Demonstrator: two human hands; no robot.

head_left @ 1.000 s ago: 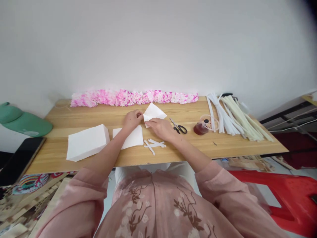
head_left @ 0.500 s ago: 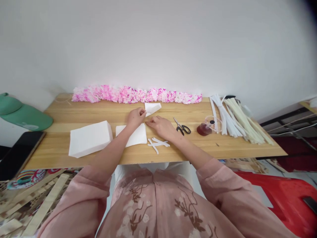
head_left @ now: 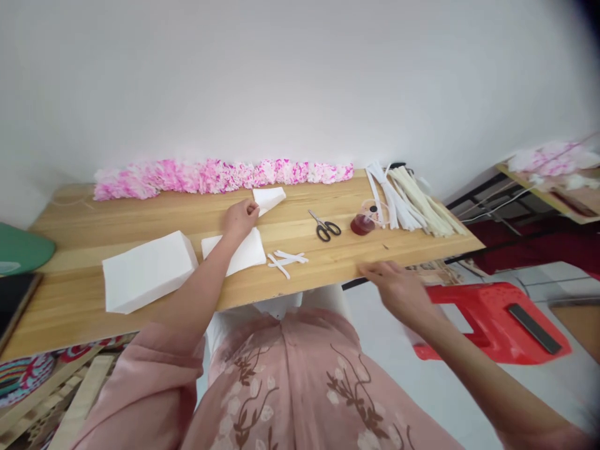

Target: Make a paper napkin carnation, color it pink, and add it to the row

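Observation:
My left hand (head_left: 241, 219) is closed, its thumb and fingers pinching the lower left corner of a folded white paper piece (head_left: 270, 198) that fans out past the fingertips. Under my left wrist lies a flat stack of white paper sheets (head_left: 248, 253). My right hand (head_left: 396, 287) is out at the front edge of the table, toward the right, with its fingers drawn together; whatever might be between them is too small to see. Several short white strips (head_left: 287, 259) lie crossed on the wood. Black-handled scissors (head_left: 324, 226) rest just behind them, blades toward the back.
A thick white paper block (head_left: 147, 272) sits at left on the wooden table (head_left: 337, 269). Pink-and-white ruffled flowers (head_left: 210, 176) line the wall. At right are a jar of red liquid (head_left: 362, 224) and bundled strips (head_left: 398, 200). A red stool (head_left: 497, 319) stands below.
My right hand has left the folded paper and swung right to the table's front edge. The left hand keeps its pinch on the paper. The whole view has turned to the right.

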